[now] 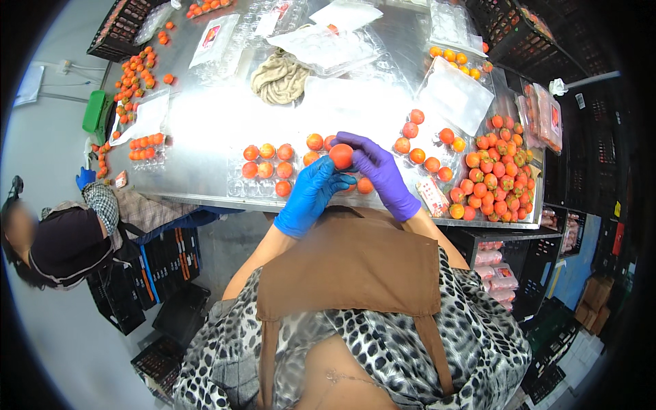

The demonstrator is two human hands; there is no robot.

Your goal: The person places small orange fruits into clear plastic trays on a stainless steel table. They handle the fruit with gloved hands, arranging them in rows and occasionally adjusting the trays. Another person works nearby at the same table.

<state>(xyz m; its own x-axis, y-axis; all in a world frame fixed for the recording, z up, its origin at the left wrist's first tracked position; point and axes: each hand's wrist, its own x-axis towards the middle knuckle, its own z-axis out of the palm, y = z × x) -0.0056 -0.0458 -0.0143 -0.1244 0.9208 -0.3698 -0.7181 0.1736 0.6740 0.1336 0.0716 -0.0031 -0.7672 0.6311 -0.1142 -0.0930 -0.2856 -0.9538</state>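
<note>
My left hand, in a blue glove, and my right hand, in a purple glove, meet over the near part of the steel table. Between their fingers is one orange-red persimmon; both hands touch it. Under and behind them, more persimmons sit in a clear plastic tray, partly hidden by the gloves. Left of my hands, another clear tray has several persimmons in its cups and some bare cups at the near left. Right of my hands, persimmons stand in further clear trays. A large heap of persimmons with calyxes lies at the right end.
A crumpled beige cloth, white sheets and stacked clear trays lie farther back. A printed packet is at the near edge. A co-worker with a blue glove is at the far left. Black crates stand at the back right.
</note>
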